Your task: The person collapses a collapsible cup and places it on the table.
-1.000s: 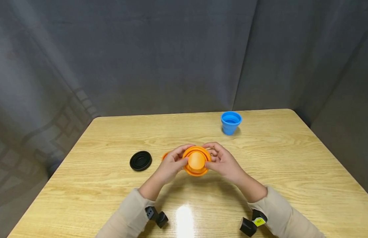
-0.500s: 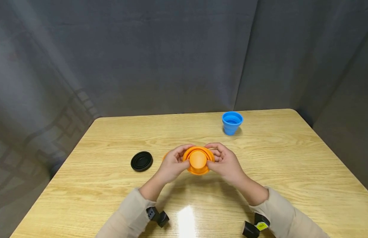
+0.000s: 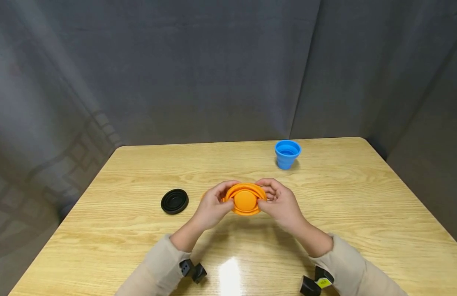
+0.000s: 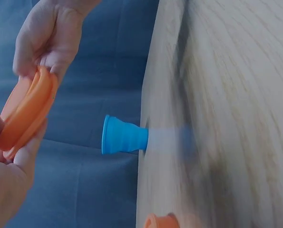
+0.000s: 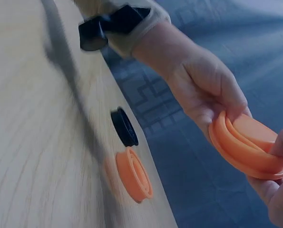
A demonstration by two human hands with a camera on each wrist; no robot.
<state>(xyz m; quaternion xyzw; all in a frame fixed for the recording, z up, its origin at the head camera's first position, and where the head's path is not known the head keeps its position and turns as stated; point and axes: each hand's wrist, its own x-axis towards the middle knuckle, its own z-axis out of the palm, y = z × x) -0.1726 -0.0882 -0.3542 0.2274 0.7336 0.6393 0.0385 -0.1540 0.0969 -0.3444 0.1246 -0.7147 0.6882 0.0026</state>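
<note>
Both hands hold an orange collapsible cup above the table, its round base turned toward the head camera. My left hand grips its left side with the thumb on the base side and fingers behind the rim. On the opposite side my right hand grips it the same way. The cup is folded nearly flat, its rings bulging around the base in the right wrist view. A second orange collapsible cup, squashed flat, lies on the table, mostly hidden behind my left hand in the head view.
A black collapsible cup, folded flat, lies left of the hands on the wooden table. Toward the back edge stands a blue collapsible cup, extended and upright. Grey curtains hang behind the table.
The orange cup's base has been pressed inward between the thumbs, so the cup is flatter and its rim looks wider. Both hands stay at nearly the same place.
</note>
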